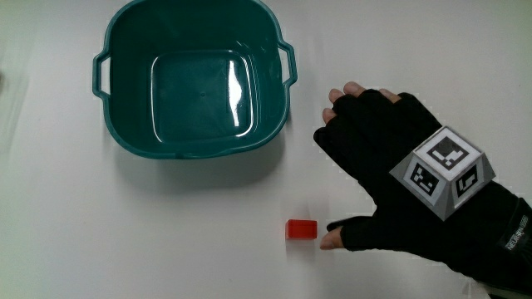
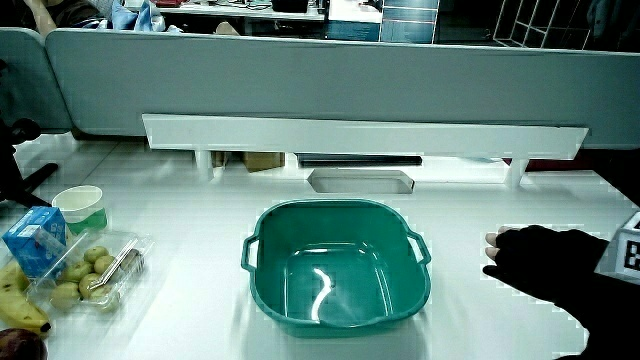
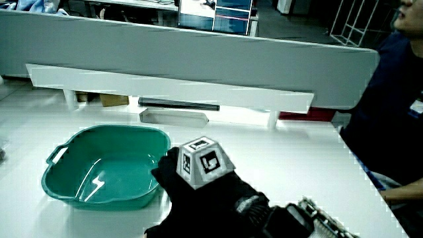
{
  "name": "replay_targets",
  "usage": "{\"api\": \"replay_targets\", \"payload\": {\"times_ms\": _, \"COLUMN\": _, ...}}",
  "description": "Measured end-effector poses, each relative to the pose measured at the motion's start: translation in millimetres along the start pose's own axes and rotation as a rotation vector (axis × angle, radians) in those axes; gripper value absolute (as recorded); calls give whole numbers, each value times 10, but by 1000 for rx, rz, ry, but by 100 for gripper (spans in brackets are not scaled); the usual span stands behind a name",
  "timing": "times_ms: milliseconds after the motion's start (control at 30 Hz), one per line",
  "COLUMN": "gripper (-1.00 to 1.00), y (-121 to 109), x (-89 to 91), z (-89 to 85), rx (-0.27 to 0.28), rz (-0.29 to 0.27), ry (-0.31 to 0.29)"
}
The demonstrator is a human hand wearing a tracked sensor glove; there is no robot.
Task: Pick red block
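One red block (image 1: 301,228), one teal basin (image 1: 193,79), one hand (image 1: 391,178) beside the block, fingers (image 1: 349,98) apart.

Bright, even overhead lighting throughout. White streaks of glare on the glossy floor of the teal basin (image 1: 195,83), repeated in both side views (image 2: 335,272) (image 3: 106,168). Soft, faint shadow under the basin rim on the person's side; only a slight one beside the red block (image 1: 301,228). White table (image 1: 125,241) near overexposed, surface detail washed out. Jagged pale fringing around the hand (image 2: 545,262) in a side view. Black glove largely featureless. Main view sharp.
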Motion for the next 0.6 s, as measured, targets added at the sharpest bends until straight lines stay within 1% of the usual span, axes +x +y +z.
{"api": "replay_targets", "payload": {"times_ms": 100, "gripper": 100, "y": -9, "x": 16, "z": 31, "rx": 0, "rz": 5, "ry": 4}}
{"api": "replay_targets", "payload": {"times_ms": 167, "gripper": 100, "y": -40, "x": 12, "z": 116, "rx": 20, "rz": 6, "ry": 4}}
{"api": "replay_targets", "payload": {"times_ms": 267, "gripper": 100, "y": -78, "x": 32, "z": 192, "rx": 31, "rz": 11, "ry": -8}}
{"api": "replay_targets", "payload": {"times_ms": 367, "gripper": 100, "y": -150, "x": 15, "z": 365, "rx": 55, "rz": 15, "ry": -10}}
{"api": "replay_targets", "payload": {"times_ms": 433, "gripper": 100, "y": -172, "x": 49, "z": 405, "rx": 60, "rz": 19, "ry": -3}}
{"api": "replay_targets", "payload": {"times_ms": 500, "gripper": 100, "y": -223, "x": 46, "z": 513, "rx": 88, "rz": 6, "ry": -6}}
{"api": "replay_targets", "payload": {"times_ms": 600, "gripper": 100, "y": -275, "x": 38, "z": 658, "rx": 111, "rz": 11, "ry": -28}}
